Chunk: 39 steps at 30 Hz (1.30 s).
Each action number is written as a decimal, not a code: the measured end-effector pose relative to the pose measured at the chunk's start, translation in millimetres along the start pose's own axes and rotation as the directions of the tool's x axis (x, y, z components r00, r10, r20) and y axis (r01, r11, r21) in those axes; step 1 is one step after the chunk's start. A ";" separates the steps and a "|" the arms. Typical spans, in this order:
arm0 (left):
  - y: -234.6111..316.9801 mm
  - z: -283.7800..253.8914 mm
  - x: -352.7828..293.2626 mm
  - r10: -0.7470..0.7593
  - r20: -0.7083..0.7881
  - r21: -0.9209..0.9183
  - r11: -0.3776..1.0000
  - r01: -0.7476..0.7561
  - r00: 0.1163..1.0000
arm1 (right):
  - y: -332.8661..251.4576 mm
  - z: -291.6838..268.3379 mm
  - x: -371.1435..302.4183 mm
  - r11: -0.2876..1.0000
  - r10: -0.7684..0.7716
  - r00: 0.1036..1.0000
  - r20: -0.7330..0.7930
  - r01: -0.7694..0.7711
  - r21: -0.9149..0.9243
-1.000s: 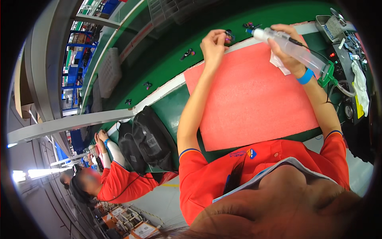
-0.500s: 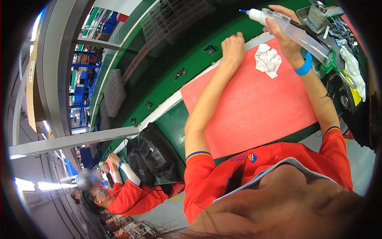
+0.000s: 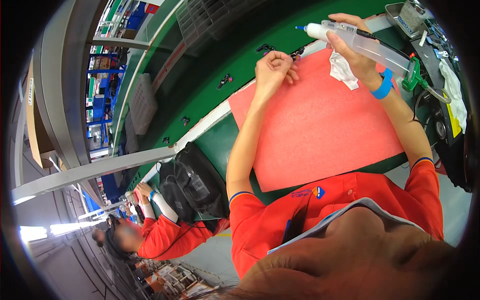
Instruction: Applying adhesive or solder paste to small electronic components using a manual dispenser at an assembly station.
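Note:
My left hand, over the far left part of a pink mat, has its fingers curled in a pinch. At its fingertips shows a small black part with a hint of colour. My right hand is wrapped round a clear dispensing syringe with a white front end, a blue tip and a green cap at the back. The tip points left, above the green belt and apart from the part. Below the right hand lies a crumpled white cloth, partly covered by that hand.
More small black parts lie spaced along the green belt. A black bag sits left of the mat. At the right are a metal tray with a container and a device with a gauge. A co-worker works at far left.
My left hand has drawn back from the belt toward the left and near side, now with a small black part at its fingertips. The syringe has shifted slightly down and left.

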<state>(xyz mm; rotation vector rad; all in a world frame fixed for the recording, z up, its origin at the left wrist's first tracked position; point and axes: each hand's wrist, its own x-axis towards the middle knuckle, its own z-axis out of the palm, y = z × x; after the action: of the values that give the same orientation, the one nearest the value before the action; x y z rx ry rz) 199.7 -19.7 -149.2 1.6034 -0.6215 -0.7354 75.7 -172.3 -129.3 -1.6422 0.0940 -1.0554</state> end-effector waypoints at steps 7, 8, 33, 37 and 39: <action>-18.7 4.1 -2.7 -0.093 -0.066 -0.296 0.953 0.069 0.994 | 11.2 13.1 -15.4 0.994 -0.058 0.990 0.126 0.069 -0.084; -19.5 5.3 -3.0 -0.068 -0.089 -0.313 0.949 0.037 0.994 | 11.5 12.9 -16.2 0.993 -0.047 0.990 0.134 0.061 -0.101; -23.6 7.9 -7.2 0.000 -0.045 -0.274 0.962 -0.013 0.999 | 4.1 18.8 -20.6 0.961 0.036 0.973 0.227 0.029 -0.277; -23.9 7.9 -7.0 0.001 -0.047 -0.277 0.961 -0.014 0.999 | 5.0 19.0 -21.3 0.960 0.037 0.974 0.225 0.029 -0.280; -24.5 8.0 -6.7 0.001 -0.051 -0.276 0.961 -0.015 0.999 | 5.0 19.0 -21.4 0.959 0.039 0.974 0.225 0.027 -0.282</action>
<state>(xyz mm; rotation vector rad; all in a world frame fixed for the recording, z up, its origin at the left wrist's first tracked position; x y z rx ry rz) 189.1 -16.2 -173.4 1.3564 -0.4659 -0.7391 77.9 -148.1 -145.3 -2.0117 0.1015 -0.8698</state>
